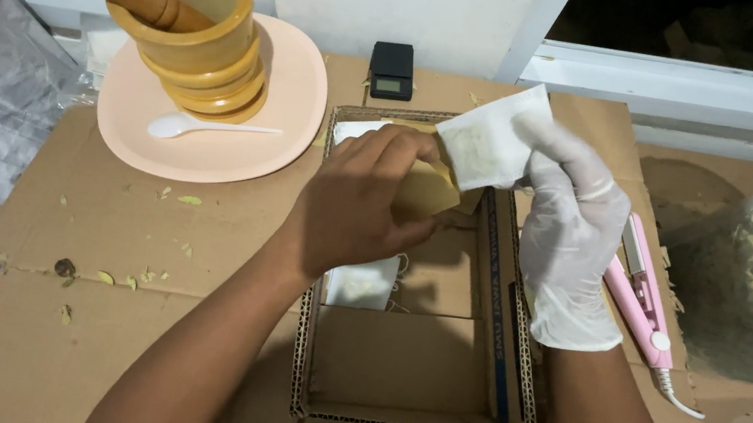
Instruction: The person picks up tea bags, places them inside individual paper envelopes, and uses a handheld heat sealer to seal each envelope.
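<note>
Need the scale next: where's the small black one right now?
In the head view, the black scale sits top centre on the cardboard sheet, just behind the open box, right of the pink plate.

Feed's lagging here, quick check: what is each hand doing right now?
Left hand: bare, fingers closed on a tan paper envelope over the cardboard box.
Right hand: gloved, fingers pinching a white sachet.
</note>
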